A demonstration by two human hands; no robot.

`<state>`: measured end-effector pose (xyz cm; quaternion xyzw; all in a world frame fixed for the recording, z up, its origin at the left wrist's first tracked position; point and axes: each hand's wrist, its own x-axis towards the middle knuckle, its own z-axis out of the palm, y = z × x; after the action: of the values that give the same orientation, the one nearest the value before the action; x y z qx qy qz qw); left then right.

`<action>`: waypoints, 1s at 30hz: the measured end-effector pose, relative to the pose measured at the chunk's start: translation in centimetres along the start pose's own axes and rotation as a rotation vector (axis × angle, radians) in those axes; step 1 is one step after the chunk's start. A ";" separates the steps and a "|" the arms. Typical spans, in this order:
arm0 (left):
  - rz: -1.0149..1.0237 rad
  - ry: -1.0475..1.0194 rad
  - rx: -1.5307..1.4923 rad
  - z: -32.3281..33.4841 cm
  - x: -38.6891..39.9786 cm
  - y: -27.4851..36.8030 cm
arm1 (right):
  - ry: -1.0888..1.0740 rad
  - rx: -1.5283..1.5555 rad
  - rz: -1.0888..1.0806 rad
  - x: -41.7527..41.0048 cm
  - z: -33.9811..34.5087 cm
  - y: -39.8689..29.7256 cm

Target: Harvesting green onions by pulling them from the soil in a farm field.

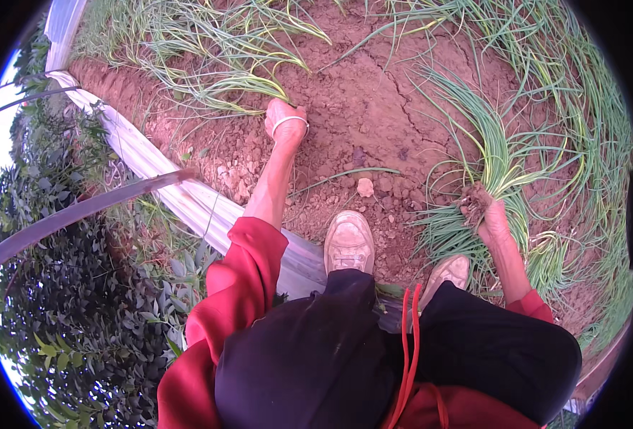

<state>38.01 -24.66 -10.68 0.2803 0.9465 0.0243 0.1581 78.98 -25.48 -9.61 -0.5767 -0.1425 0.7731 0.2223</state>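
Note:
My left hand (286,120), with a white band about the wrist, is closed around the base of some long green onion-like plants (241,88) at the edge of the growing patch. Over on the right, my right hand (494,222) grips a thick bunch of the same plants (490,145) near its soil-covered roots (474,202). The leaves of that bunch fan upward in the picture. Beneath and beside it lie more green bunches (450,230). A single loose leaf (356,172) rests on the reddish soil between my hands.
Cracked reddish soil (380,96) spreads before me, with a pale clod (365,187) near my shoe (349,241). Dense plants (590,107) stand along the right. White plastic sheeting (134,145) edges the soil at left, where a curved bar (86,214) crosses over leafy bushes (80,300).

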 end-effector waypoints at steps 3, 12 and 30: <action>0.053 -0.005 0.075 0.1 0.9 0.0 | 0.009 0.012 0.014 0.2 -0.2 0.2; 0.084 0.112 0.147 1.3 0.9 0.8 | 0.006 0.026 0.005 0.5 -0.5 0.3; 0.153 -0.056 0.005 0.3 1.0 -0.4 | -0.140 0.243 0.096 -0.5 -0.4 -0.5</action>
<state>37.10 -24.48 -11.33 0.3529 0.9175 0.0263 0.1814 79.55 -25.31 -9.02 -0.4965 -0.0351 0.8327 0.2428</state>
